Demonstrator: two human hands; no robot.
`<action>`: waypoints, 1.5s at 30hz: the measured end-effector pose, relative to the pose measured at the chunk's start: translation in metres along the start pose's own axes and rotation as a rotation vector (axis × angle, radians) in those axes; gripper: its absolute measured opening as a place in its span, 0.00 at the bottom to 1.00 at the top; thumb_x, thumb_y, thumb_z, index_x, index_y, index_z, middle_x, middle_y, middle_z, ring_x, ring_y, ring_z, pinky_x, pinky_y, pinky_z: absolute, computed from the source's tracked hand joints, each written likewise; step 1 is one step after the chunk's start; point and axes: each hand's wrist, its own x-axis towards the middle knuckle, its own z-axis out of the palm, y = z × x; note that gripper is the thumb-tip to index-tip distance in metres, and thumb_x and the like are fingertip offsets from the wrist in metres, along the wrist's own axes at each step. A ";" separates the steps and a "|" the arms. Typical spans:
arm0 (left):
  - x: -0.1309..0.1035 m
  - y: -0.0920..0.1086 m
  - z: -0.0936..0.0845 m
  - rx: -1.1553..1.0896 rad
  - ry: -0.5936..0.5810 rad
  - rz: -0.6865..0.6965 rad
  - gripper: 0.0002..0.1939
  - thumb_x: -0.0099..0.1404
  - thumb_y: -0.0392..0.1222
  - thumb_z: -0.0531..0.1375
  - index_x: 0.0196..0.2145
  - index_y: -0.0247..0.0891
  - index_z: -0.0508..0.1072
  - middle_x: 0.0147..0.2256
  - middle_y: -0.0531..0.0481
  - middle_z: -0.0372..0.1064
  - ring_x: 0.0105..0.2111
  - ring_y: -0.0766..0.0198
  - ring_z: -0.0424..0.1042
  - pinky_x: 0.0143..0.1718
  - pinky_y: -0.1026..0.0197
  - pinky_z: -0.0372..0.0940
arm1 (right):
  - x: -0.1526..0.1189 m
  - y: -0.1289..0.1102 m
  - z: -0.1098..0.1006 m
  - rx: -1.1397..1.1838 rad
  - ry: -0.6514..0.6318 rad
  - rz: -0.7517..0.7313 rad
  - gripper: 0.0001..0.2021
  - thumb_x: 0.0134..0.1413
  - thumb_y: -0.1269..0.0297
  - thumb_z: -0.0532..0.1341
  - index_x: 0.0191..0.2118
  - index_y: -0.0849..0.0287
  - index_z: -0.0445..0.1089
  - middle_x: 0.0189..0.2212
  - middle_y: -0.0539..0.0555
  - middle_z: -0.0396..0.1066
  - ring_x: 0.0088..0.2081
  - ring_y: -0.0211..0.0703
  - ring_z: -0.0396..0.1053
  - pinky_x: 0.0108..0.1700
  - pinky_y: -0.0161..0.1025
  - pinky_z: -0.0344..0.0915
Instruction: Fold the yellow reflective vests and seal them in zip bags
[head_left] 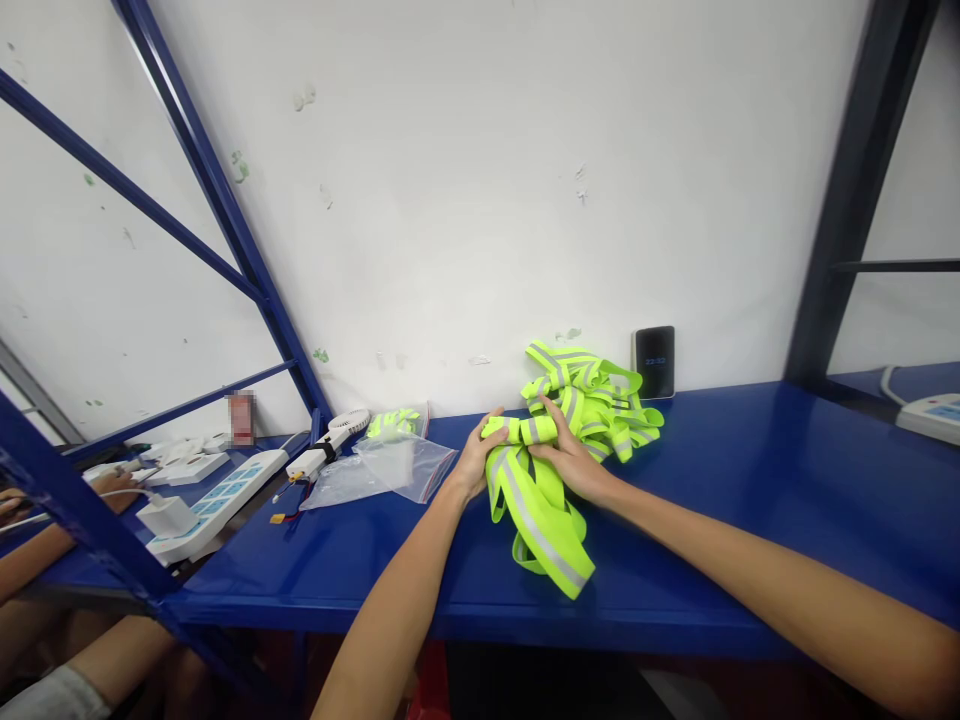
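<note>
A: Start at the far left. What's there?

B: Past the blue post, a co-worker's hand is near a white power strip. Then, on this blue surface, come a white fan and clear plastic bags, with a smaller bundle of yellow-green strap by the bags' back edge.

A: And the person's own hands?

B: The left hand comes next, its fingers curled round the left end of a folded band — bright yellow-green with grey stripes.

A: How does that band lie?

B: Its long axis runs sideways, straight from one hand to the other, above the surface. Below it, wide loops drop toward the front edge; whether their lowest tip rests there or hangs free, I can't tell.

A: The right hand?

B: The right hand grips the other end, thumb on the near side, so both sets of fingers are closed on the band.

A: Which hand is nearer the rest?

B: The right — the tangled pile lies just behind it and to its right, by the wall. Beyond that, a dark upright display leans at the back.
</note>
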 end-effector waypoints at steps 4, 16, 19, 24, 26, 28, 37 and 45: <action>-0.001 0.001 0.001 0.003 -0.039 0.062 0.45 0.48 0.35 0.71 0.61 0.42 0.57 0.39 0.49 0.74 0.34 0.62 0.74 0.40 0.59 0.68 | 0.002 -0.010 0.002 0.458 -0.006 0.301 0.37 0.53 0.59 0.62 0.65 0.43 0.45 0.56 0.56 0.66 0.55 0.52 0.67 0.52 0.52 0.68; -0.002 0.006 0.001 0.093 -0.097 0.086 0.40 0.40 0.27 0.69 0.53 0.43 0.66 0.38 0.52 0.72 0.35 0.63 0.72 0.39 0.61 0.66 | -0.001 -0.023 -0.005 0.582 -0.041 0.432 0.34 0.39 0.74 0.68 0.54 0.48 0.60 0.42 0.52 0.74 0.39 0.47 0.75 0.36 0.44 0.74; 0.000 0.006 0.000 0.112 -0.087 0.088 0.43 0.40 0.27 0.66 0.56 0.44 0.64 0.42 0.51 0.72 0.38 0.61 0.72 0.40 0.62 0.65 | -0.003 -0.020 -0.002 0.545 0.000 0.361 0.35 0.38 0.73 0.68 0.54 0.47 0.60 0.40 0.51 0.73 0.36 0.46 0.74 0.33 0.42 0.74; 0.003 0.001 -0.003 0.259 -0.095 0.189 0.28 0.46 0.32 0.64 0.48 0.42 0.70 0.40 0.52 0.71 0.39 0.62 0.69 0.38 0.65 0.62 | -0.003 -0.015 -0.001 0.444 -0.022 0.260 0.30 0.38 0.72 0.65 0.51 0.49 0.62 0.35 0.48 0.71 0.33 0.44 0.71 0.31 0.38 0.71; 0.002 -0.001 -0.003 0.275 -0.106 0.216 0.23 0.51 0.36 0.65 0.47 0.42 0.70 0.40 0.52 0.70 0.39 0.63 0.69 0.40 0.65 0.62 | -0.004 -0.015 -0.002 0.384 -0.014 0.216 0.28 0.38 0.72 0.64 0.50 0.49 0.62 0.34 0.47 0.69 0.33 0.42 0.70 0.31 0.37 0.69; 0.001 -0.002 0.000 0.254 -0.108 0.203 0.22 0.54 0.40 0.66 0.47 0.42 0.70 0.40 0.51 0.71 0.38 0.63 0.69 0.40 0.64 0.62 | -0.004 -0.015 -0.004 0.305 -0.012 0.161 0.27 0.37 0.73 0.62 0.48 0.50 0.61 0.33 0.46 0.67 0.32 0.41 0.68 0.31 0.36 0.68; -0.007 0.002 0.009 0.044 -0.142 -0.014 0.21 0.53 0.41 0.68 0.44 0.36 0.72 0.40 0.44 0.75 0.39 0.56 0.74 0.44 0.56 0.66 | -0.006 -0.022 -0.015 -0.065 -0.067 -0.101 0.21 0.40 0.68 0.64 0.44 0.53 0.61 0.44 0.52 0.66 0.48 0.51 0.65 0.49 0.47 0.64; -0.010 0.006 0.005 0.008 -0.203 -0.044 0.18 0.50 0.39 0.68 0.39 0.29 0.76 0.36 0.40 0.77 0.41 0.49 0.75 0.47 0.52 0.66 | -0.013 -0.033 -0.012 -0.157 -0.130 -0.254 0.21 0.45 0.70 0.63 0.46 0.53 0.59 0.52 0.55 0.65 0.54 0.52 0.63 0.56 0.47 0.58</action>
